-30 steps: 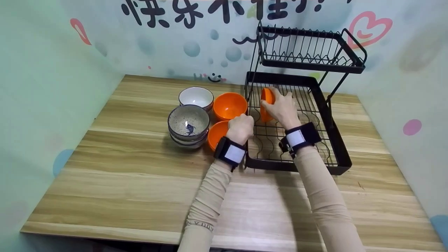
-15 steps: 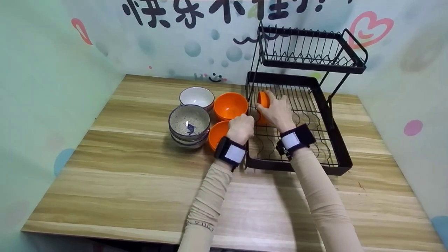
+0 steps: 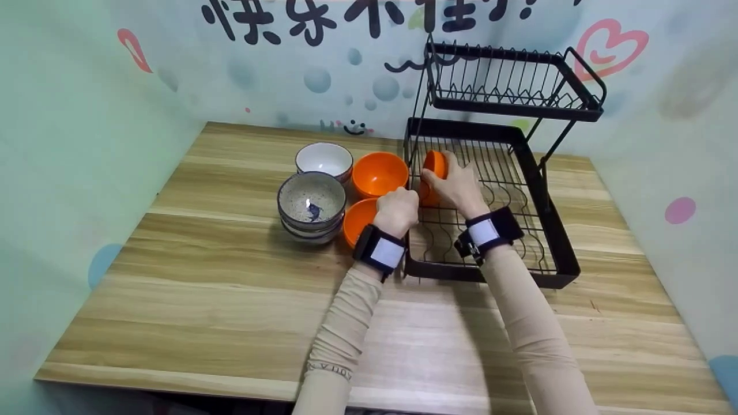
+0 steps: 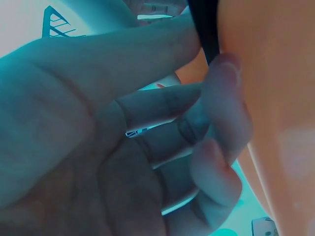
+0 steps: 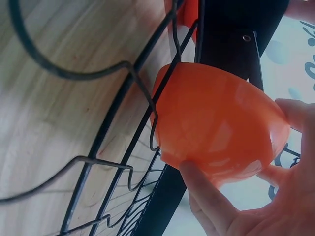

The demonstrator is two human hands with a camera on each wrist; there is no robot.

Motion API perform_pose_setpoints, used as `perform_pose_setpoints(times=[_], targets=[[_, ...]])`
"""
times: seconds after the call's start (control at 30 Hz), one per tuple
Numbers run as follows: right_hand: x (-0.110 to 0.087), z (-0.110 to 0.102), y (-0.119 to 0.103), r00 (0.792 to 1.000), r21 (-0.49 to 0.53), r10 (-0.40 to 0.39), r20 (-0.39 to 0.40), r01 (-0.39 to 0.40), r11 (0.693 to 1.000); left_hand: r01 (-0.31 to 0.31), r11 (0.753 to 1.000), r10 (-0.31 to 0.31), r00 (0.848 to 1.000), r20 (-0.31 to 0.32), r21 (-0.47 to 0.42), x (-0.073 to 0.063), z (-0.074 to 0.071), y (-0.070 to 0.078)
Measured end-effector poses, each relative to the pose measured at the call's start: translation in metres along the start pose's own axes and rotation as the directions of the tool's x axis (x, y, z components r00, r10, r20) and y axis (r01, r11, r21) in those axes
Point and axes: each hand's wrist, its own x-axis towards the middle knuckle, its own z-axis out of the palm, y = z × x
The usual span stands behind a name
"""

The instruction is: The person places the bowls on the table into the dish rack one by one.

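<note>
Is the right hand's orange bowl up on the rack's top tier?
No, the right hand holds the orange bowl tipped in the lower tier.

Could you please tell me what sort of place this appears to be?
It is probably a small staged work booth, perhaps imitating a kitchen counter, judging by the wooden tabletop with decorated walls on three sides, the black two-tier dish rack and the orange and grey bowls.

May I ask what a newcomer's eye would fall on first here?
Probably the orange bowl, turned on its side in the black rack, held by the right hand. Next, perhaps the large black lettering across the back wall. Then the other orange bowls left of the rack.
</note>
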Motion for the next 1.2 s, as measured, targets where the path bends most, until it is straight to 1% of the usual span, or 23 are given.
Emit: perform_pose_setpoints(times=[0.2,0.43,0.6,0.77,0.9,1.03,1.2], targets=[[-0.001,0.000,0.003,1.000,0.010,-0.014,0.014,0.014,1.000,0.005,1.000,-0.005,1.000,0.009,-0.003,0.001,0.000,0.000],[-0.002,0.000,0.006,0.999,0.052,-0.008,0.042,0.006,0.999,0.001,1.000,-0.001,1.000,0.009,-0.002,0.002,0.002,0.000],[-0.002,0.000,0.007,0.999,0.057,-0.001,0.049,-0.002,0.998,-0.003,1.000,0.003,1.000,0.006,-0.011,0.002,0.001,0.000],[-0.002,0.000,0.008,0.999,0.066,0.000,0.053,-0.003,0.998,-0.003,1.000,0.003,1.000,0.008,-0.003,0.003,0.001,0.001],[-0.003,0.000,0.008,0.998,0.063,0.001,0.059,-0.005,0.998,0.007,1.000,-0.007,1.000,0.015,-0.007,0.003,0.001,0.001],[-0.005,-0.003,0.007,0.998,0.030,0.007,0.063,-0.009,0.999,0.017,1.000,-0.017,1.000,0.022,-0.008,0.003,0.001,0.001],[-0.011,-0.011,0.005,0.998,-0.051,-0.002,0.063,0.005,0.999,0.043,0.999,-0.043,0.999,0.034,0.011,0.002,0.000,0.002]])
